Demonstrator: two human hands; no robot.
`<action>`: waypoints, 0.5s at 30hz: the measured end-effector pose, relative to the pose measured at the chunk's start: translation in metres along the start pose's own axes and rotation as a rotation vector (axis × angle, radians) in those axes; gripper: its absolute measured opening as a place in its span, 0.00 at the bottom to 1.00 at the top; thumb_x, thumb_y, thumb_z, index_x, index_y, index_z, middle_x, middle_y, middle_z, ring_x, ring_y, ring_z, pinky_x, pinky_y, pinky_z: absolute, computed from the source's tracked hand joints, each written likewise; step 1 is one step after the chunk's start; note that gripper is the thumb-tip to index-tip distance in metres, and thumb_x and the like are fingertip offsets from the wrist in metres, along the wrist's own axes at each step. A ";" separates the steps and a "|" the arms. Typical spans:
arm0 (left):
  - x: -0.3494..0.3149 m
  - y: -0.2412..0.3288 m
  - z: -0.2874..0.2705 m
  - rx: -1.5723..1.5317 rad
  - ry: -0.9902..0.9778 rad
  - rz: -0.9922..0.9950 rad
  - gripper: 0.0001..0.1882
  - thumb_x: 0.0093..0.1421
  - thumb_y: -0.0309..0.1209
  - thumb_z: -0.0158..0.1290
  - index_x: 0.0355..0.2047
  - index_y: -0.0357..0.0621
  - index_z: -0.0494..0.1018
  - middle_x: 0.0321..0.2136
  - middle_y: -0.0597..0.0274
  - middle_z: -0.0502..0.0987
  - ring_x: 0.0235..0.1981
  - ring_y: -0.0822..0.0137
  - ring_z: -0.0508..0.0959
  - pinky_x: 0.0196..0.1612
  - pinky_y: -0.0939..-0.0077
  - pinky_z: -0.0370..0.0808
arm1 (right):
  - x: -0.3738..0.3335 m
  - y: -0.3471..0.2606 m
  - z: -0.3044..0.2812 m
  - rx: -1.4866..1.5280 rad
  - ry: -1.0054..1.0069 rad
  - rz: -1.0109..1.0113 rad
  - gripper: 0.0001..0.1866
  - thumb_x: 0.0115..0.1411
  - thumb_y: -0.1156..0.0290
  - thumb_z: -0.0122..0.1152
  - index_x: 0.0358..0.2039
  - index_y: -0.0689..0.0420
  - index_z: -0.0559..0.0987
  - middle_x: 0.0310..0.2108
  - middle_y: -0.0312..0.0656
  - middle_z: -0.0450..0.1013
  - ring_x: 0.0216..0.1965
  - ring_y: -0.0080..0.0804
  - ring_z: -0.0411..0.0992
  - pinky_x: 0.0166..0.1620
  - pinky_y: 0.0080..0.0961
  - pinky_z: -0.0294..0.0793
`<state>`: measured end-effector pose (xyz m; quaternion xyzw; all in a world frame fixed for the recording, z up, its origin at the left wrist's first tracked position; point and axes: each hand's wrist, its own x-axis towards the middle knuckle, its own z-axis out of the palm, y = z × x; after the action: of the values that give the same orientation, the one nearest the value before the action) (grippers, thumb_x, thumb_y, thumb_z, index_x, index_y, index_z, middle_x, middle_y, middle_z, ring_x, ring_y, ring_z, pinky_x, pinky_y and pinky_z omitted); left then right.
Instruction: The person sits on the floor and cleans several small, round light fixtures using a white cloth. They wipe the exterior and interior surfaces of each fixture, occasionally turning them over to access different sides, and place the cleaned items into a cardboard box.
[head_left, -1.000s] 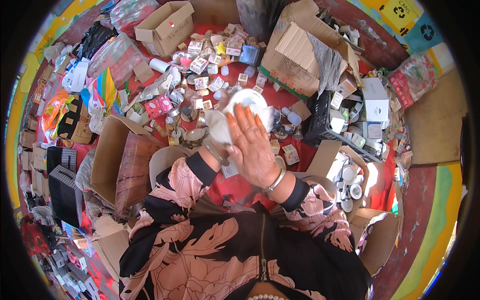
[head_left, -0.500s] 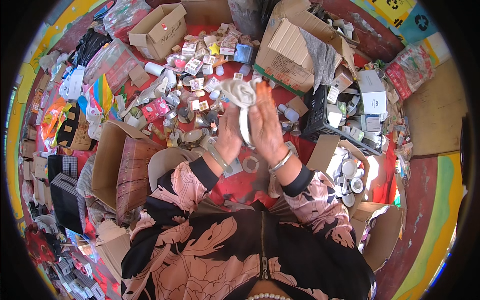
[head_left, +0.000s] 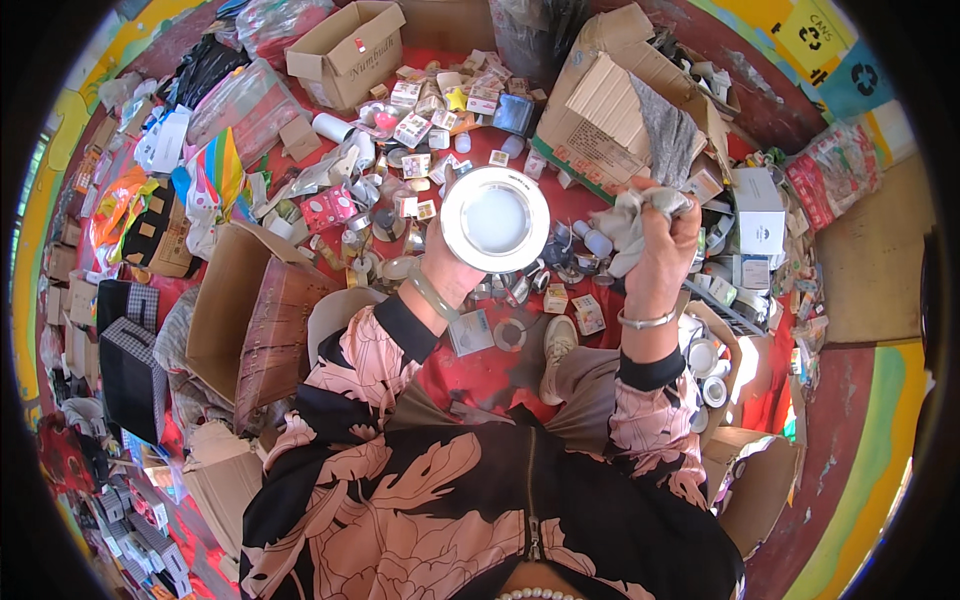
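Note:
My left hand point(head_left: 449, 268) grips a round recessed downlight point(head_left: 495, 219) from behind. Its silvery-white ring and frosted centre face up toward me, and most of my fingers are hidden behind it. To the right, my right hand point(head_left: 664, 240) is closed round a crumpled off-white cloth point(head_left: 628, 228) that hangs out on its left side. Light and cloth are apart. Beneath my hands, a square pale box point(head_left: 471, 332) lies beside a flat grey ring point(head_left: 510, 334) on the red ground sheet.
Small boxes point(head_left: 412, 130) and loose lamp parts cover the far middle. An open carton point(head_left: 228, 310) stands left, a large carton point(head_left: 600, 110) far right. A black crate point(head_left: 722, 305) and a box of white round lights point(head_left: 704, 357) are at right. My shoe point(head_left: 559, 352) rests between.
My hands have moved apart, the right one swinging right with the cloth. The downlight has turned from edge-on to facing me. The view has shifted slightly.

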<state>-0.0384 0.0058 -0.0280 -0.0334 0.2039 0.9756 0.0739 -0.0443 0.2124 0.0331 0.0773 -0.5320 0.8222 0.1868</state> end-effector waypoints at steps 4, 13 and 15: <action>-0.005 -0.003 0.010 0.651 -0.150 0.201 0.25 0.66 0.45 0.31 0.51 0.37 0.63 0.44 0.54 0.73 0.46 0.62 0.74 0.51 0.66 0.71 | -0.018 0.007 0.031 -0.351 -0.010 -0.224 0.18 0.56 0.84 0.51 0.46 0.57 0.63 0.36 0.42 0.71 0.36 0.27 0.72 0.37 0.19 0.75; -0.002 -0.018 0.005 -0.168 -0.203 -0.190 0.28 0.63 0.54 0.36 0.40 0.41 0.69 0.36 0.56 0.74 0.36 0.64 0.75 0.40 0.70 0.73 | -0.071 0.030 0.060 -1.026 -0.696 -0.263 0.36 0.58 0.57 0.50 0.59 0.67 0.55 0.61 0.63 0.45 0.63 0.56 0.44 0.63 0.43 0.43; -0.022 -0.004 0.033 0.270 -0.059 0.065 0.29 0.62 0.55 0.36 0.40 0.40 0.69 0.36 0.57 0.75 0.35 0.64 0.76 0.39 0.70 0.74 | -0.078 0.025 0.066 -0.994 -0.749 -0.228 0.35 0.58 0.58 0.49 0.59 0.67 0.54 0.61 0.62 0.45 0.64 0.55 0.43 0.63 0.43 0.42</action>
<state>-0.0176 0.0201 0.0021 0.0121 0.3319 0.9418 0.0518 0.0131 0.1260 0.0144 0.3199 -0.8682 0.3689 0.0881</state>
